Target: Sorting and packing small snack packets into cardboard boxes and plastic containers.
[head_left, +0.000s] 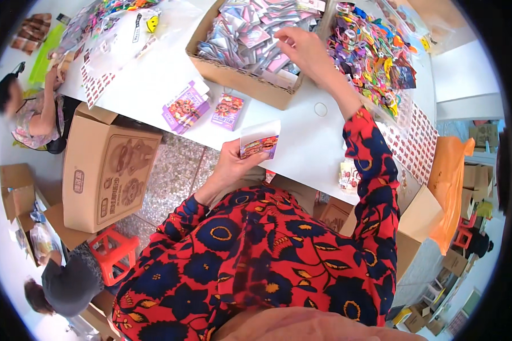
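Observation:
My left hand (238,161) grips a small printed carton (260,145) at the table's near edge, its white top flap standing up. My right hand (308,52) is over an open cardboard box (242,75) heaped with small flat packets (253,37). Its fingers are bent and apart at the packets, and I see nothing held between them. Left of the carton in my hand lie a purple printed box (186,108) with its flap raised and a smaller red and purple carton (228,109).
Colourful small rubbery pieces (370,54) are heaped at the far right. Sticker sheets (412,139) and an orange bag (450,190) lie at the right edge. A large carton (111,170) stands left, near a red stool (115,250). Two people sit at the left.

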`<action>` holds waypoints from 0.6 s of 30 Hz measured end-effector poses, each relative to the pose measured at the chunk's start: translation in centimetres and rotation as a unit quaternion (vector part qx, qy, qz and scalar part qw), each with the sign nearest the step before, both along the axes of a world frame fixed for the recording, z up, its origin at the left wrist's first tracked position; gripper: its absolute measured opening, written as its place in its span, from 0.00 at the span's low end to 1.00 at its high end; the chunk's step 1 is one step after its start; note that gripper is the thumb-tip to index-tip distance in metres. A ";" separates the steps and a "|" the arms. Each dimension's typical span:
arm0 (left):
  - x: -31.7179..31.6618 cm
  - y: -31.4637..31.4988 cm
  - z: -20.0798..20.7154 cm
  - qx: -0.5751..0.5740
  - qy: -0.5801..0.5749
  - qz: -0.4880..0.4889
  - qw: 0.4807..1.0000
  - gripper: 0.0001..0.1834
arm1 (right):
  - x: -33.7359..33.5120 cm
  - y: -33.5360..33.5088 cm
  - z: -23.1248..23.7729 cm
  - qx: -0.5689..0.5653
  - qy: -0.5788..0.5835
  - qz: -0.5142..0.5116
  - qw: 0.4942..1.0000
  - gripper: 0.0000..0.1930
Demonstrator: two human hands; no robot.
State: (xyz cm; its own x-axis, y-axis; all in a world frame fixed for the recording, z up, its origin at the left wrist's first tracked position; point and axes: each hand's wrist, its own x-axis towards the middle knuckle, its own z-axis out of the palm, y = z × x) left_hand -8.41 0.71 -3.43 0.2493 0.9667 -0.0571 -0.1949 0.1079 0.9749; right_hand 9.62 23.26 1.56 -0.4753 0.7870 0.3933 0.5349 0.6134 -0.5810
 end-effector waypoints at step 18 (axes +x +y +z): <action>-3.0 0.2 -0.8 -0.007 -0.027 0.070 0.997 0.21 | -5.0 6.5 -3.5 -0.225 0.015 -0.096 0.970 0.18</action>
